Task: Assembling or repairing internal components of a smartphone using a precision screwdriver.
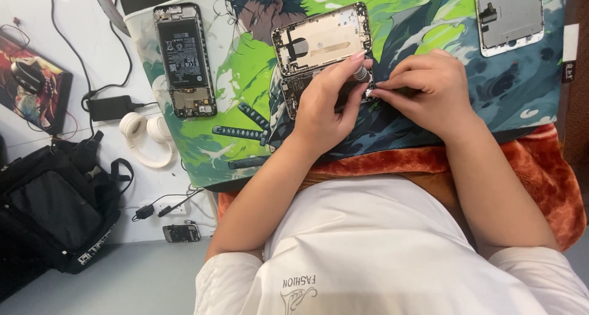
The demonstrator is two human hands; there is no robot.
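An opened phone [319, 42] with its back cover off lies on a green illustrated desk mat [202, 143]. My left hand [325, 106] rests on the phone's lower half, fingers closed on a small grey knurled screwdriver [361, 73]. My right hand [426, 88] is just to the right of it, fingertips pinched at the phone's lower right edge, next to the left fingertips. Whether a small part sits in that pinch is hidden. Both hands cover the lower part of the phone.
A second opened phone [184, 57] with its battery showing lies at the mat's left. A phone screen panel [509, 14] lies at the top right. White headphones [144, 140], a black power adapter [110, 106], a black bag [55, 204] and a small phone [181, 233] are left. Orange fuzzy cloth [540, 161] covers my lap.
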